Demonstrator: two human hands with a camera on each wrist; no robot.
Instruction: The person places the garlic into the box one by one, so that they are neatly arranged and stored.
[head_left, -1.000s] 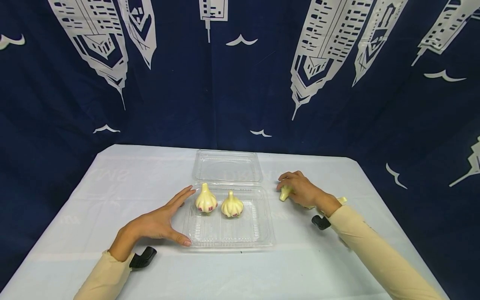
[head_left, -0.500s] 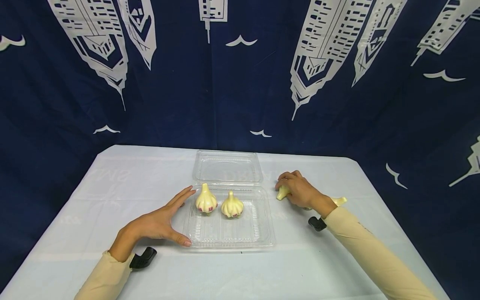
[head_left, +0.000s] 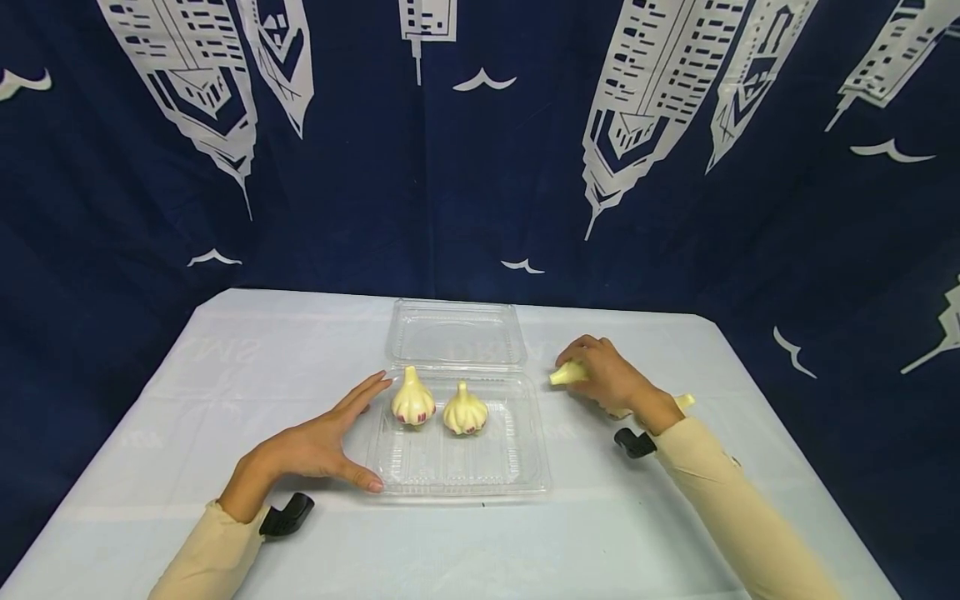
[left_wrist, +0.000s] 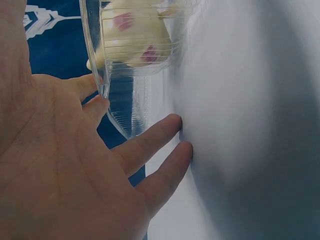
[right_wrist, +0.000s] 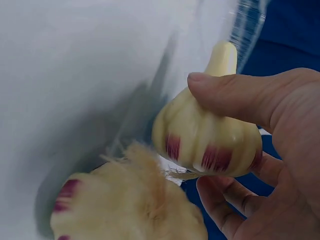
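My right hand grips a pale yellow garlic bulb between thumb and fingers. Its stalk points left in the head view. Just below it in the right wrist view lies another garlic bulb with wispy roots; my wrist mostly covers it in the head view, where its stalk shows. The left hand, fingers spread, stands at the left side of a clear plastic clamshell container. Thumb and fingertips are at its edge. Inside, towards the back, two garlic bulbs, one left and one right, stand stalks up.
The container's clear lid lies folded back behind its base. A white cloth covers the table. Behind the table hangs a dark blue curtain with white building prints. Black wrist mounts sit under both wrists.
The right hand has raised its garlic bulb slightly, and the stalk has swung from pointing down to pointing left. The left hand and the container have stayed in place.
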